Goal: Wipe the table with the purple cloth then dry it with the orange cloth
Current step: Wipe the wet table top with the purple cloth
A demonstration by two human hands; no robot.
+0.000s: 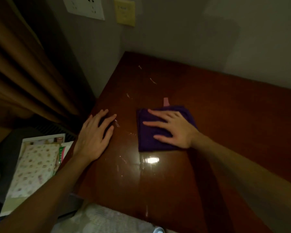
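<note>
A folded purple cloth [148, 140] lies flat on the dark wooden table [225, 115], with a small pink tag sticking out at its far edge. My right hand [171, 128] rests palm down on the cloth, fingers spread and pointing left. My left hand [94, 135] lies flat on the table's left edge, fingers apart, holding nothing. Pale smears and scratches mark the wood between and beyond the hands. A bright light reflection sits just in front of the cloth. No orange cloth is in view.
A brown curtain [23, 73] hangs at the left. Below the table's left side sits a stack of patterned books or boxes [34, 167]. The grey wall [175, 31] behind carries a white socket plate [86, 7] and a yellow plate [124, 12].
</note>
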